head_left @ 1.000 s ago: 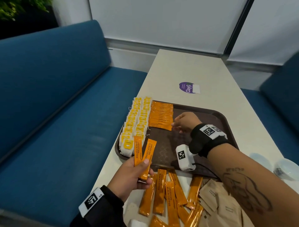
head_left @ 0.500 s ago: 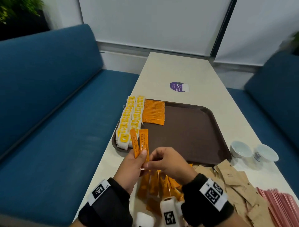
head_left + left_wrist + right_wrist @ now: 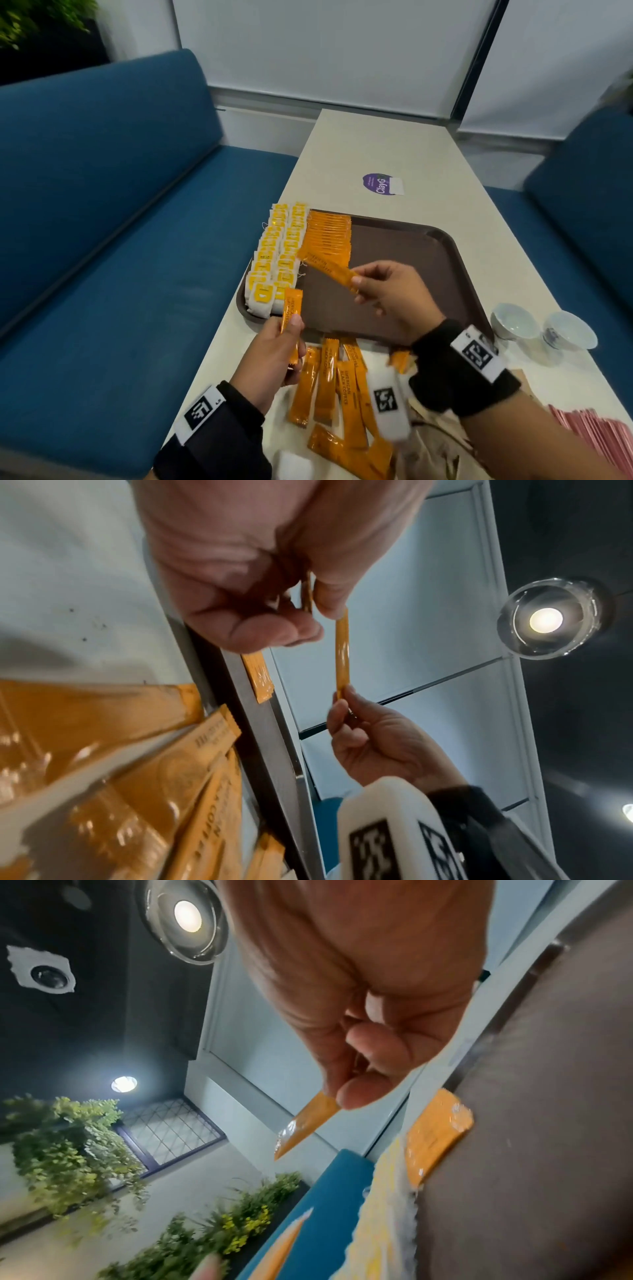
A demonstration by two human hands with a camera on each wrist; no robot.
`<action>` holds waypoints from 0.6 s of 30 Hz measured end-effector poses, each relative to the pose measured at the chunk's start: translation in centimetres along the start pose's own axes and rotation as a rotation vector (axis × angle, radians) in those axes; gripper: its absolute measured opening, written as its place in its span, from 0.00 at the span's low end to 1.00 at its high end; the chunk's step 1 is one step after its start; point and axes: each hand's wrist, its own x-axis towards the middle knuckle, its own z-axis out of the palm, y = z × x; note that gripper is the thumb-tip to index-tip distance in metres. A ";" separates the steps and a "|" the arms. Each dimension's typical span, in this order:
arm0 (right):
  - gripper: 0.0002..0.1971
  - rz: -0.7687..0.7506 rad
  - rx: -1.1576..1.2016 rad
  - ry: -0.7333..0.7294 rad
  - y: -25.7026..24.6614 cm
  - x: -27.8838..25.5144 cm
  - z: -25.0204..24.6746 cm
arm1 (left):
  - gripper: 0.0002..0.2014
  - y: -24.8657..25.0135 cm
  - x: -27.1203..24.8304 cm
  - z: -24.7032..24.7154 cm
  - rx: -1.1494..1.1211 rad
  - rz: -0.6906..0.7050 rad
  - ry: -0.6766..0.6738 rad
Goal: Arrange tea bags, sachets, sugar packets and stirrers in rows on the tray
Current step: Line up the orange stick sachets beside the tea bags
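Observation:
A brown tray carries two rows of yellow-tagged tea bags along its left side, with a row of orange coffee sachets beside them. My right hand pinches one orange sachet by its end, tilted above the tray just in front of that row; the same sachet shows in the right wrist view. My left hand grips another orange sachet upright at the tray's near left corner.
Loose orange sachets lie on the table in front of the tray, with brown paper packets to their right. Pink packets lie at the near right. Two white cups stand right of the tray. Blue benches flank the table.
My right hand has taken one of the two sachets from my left hand and carried it forward over the tray. The left hand keeps one sachet.

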 end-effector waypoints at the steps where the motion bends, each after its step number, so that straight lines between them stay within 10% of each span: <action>1: 0.04 -0.002 -0.051 0.024 -0.5 1.3 -0.8 | 0.11 0.1 0.2 -0.1 -0.009 -0.008 0.002; 18: 0.08 0.310 -0.445 -0.073 1.2 15.0 0.7 | 0.08 -0.1 2.7 -0.9 0.131 -0.036 0.035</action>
